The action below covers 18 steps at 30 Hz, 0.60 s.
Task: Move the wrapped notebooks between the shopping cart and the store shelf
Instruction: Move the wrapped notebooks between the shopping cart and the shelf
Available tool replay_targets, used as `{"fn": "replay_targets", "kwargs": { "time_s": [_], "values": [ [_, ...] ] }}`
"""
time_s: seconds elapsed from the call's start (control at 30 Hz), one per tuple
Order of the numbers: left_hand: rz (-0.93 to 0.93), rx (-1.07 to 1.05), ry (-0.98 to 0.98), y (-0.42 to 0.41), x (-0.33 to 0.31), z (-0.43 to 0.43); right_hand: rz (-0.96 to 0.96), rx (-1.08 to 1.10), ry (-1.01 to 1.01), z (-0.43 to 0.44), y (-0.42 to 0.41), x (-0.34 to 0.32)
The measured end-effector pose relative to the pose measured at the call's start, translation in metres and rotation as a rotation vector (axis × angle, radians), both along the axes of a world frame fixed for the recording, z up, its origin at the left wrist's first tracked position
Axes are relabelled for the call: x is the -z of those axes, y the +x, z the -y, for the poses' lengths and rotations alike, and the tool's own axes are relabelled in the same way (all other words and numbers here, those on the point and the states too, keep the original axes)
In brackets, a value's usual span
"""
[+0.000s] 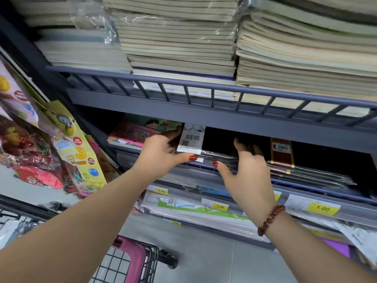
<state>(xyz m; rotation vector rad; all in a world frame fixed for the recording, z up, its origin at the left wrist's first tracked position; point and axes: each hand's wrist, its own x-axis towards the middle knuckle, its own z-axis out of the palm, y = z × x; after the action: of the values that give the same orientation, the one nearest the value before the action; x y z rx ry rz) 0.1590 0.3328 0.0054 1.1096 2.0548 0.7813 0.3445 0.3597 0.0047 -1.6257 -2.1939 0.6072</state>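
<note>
On the middle level of the store shelf [183,111], a pack of wrapped notebooks [216,156] sits at the front edge, black under clear film, with a white barcode label [191,137] on top. Both hands hold it. The left hand [161,154] pinches its left end, thumb on the front edge and fingers [173,133] curled over the label. The right hand [248,176] pinches the right end the same way, thumb below and fingers reaching into the dark shelf; their tips are hidden. A bead bracelet [270,219] circles the right wrist. Just beside the pack to the right lie more wrapped packs [306,174]. Below, yellow price tags [220,206] read 3.00 and 1.00. The shopping cart [134,260] stands at the bottom, well apart from the pack.
</note>
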Motion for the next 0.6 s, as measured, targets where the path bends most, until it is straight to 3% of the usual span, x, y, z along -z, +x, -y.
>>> {"fn": "replay_targets", "kwargs": {
  "time_s": [0.27,0.43,0.6],
  "values": [
    [-0.092,0.056,0.020,0.005,-0.005,0.007,-0.080,-0.011,0.036,0.005,0.005,0.010],
    [-0.377,0.185,0.001,0.008,-0.016,0.023,0.020,-0.084,-0.062,0.006,0.007,-0.001],
    [-0.550,0.225,-0.088,-0.003,-0.050,0.070,0.099,-0.202,-0.102,0.024,0.017,-0.036]
  ]
}}
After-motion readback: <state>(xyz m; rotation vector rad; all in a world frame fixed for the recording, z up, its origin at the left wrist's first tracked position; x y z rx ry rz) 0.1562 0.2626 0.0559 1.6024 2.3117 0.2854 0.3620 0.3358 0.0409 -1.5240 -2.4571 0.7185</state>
